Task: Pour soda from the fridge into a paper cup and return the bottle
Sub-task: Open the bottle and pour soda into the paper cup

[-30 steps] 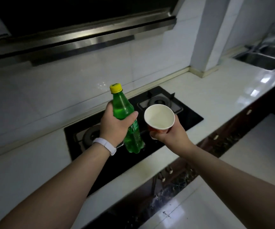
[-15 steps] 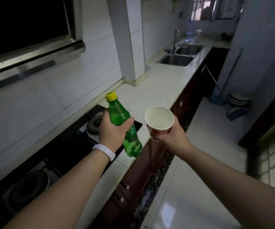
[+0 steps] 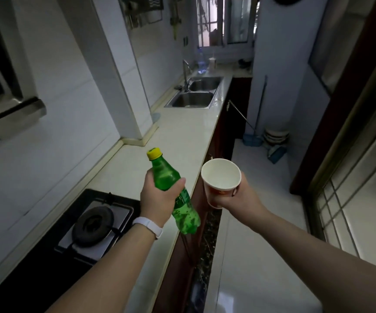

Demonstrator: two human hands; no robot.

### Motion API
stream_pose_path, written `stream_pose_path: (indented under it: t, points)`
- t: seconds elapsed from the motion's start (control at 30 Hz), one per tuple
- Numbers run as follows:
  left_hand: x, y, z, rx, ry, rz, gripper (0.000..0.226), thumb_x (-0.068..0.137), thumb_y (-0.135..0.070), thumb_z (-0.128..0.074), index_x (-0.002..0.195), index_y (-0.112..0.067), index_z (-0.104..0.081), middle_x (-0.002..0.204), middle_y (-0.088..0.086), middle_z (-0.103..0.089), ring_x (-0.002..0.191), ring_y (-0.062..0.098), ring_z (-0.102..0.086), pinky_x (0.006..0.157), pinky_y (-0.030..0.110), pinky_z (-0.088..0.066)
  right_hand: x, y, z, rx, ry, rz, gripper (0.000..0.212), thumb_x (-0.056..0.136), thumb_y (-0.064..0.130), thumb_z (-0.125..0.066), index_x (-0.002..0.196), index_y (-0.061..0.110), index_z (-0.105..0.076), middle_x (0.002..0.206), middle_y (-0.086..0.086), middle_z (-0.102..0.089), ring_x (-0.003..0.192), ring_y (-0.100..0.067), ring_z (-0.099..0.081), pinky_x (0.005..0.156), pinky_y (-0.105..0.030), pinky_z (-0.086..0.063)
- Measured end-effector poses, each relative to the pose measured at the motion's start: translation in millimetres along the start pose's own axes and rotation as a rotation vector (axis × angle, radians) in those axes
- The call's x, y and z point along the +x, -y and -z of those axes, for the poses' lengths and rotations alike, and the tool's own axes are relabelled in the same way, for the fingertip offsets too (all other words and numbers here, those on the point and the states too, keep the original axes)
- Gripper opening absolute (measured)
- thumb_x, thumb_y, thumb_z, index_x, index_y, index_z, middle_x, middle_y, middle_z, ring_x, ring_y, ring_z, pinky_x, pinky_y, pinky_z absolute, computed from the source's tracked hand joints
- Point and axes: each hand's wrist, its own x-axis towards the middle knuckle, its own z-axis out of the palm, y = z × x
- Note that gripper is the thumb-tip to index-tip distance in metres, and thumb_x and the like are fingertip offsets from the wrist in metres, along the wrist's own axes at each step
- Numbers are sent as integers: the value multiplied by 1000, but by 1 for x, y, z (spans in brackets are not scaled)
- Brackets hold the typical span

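A: Holding both things up in the air, from the head view: the left hand [image 3: 159, 199] is wrapped round the middle of the bottle [image 3: 173, 190], the right hand [image 3: 236, 197] round the lower half of the cup [image 3: 220, 181]. Why carry them like that?

B: My guess is neither has a place yet. The bottle leans with its yellow cap [image 3: 154, 153] away from the person, and the cap looks screwed on, so no pouring can start. The cup stays upright with its mouth open to the camera; I see no liquid in it

A: And the fingers?

B: Left fingers [image 3: 180, 182] clenched on the bottle, thumb across the front. Right ones grasping the cup wall, mostly hidden behind it

A: Where are they over?

B: Bottle above the front edge of the desk [image 3: 182, 132], just past the stove [image 3: 92, 224]; cup beside it, over the floor [image 3: 250, 256], the two close but apart

A: Next?

B: Probably setting the cup on the bare desk to free a hand for the cap. The sink [image 3: 193, 99] lies well beyond; no fridge shows
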Motion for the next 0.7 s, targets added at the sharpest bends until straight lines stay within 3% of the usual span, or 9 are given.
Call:
stream_pose_path:
  t: [0.17, 0.3, 0.43, 0.63, 0.7]
  points:
    - [57, 15, -8, -35, 52, 3, 40, 70, -33, -85, 99, -33, -58, 86, -8, -68, 79, 11, -68, 73, 39, -58, 47, 4, -9, -42, 2, -2, 78, 67, 29, -87, 130, 32, -41, 114, 16, -59, 102, 5, -57, 73, -12, -49]
    - [105, 22, -10, -52, 72, 10, 38, 72, -31, -85, 99, -32, -58, 87, -7, -68, 81, 13, -67, 72, 35, -55, 85, 4, -15, -59, -9, -6, 82, 64, 35, -88, 130, 36, -40, 115, 10, -61, 104, -8, -61, 78, -30, -57]
    - [149, 32, -15, -71, 118, 10, 38, 73, -27, -85, 98, -34, -58, 89, -6, -69, 82, 13, -67, 72, 32, -54, 117, 2, -21, -132, -58, -3, 79, 63, 37, -88, 127, 40, -42, 113, 12, -62, 102, -7, -62, 83, -37, -57]
    - [185, 42, -40, -53, 176, -8, 38, 74, -27, -85, 98, -34, -57, 88, -8, -68, 80, 9, -66, 70, 29, -52, 150, -3, -20, -171, -107, 12, 79, 64, 43, -86, 128, 40, -40, 117, 14, -58, 106, -3, -59, 84, -28, -53]
    - [194, 42, -53, -55, 185, -4, 37, 74, -28, -85, 99, -33, -57, 89, -7, -68, 81, 11, -66, 70, 31, -53, 162, -4, -13, -172, -121, 17, 76, 65, 36, -87, 127, 37, -42, 117, 15, -58, 106, 0, -58, 83, -18, -50]
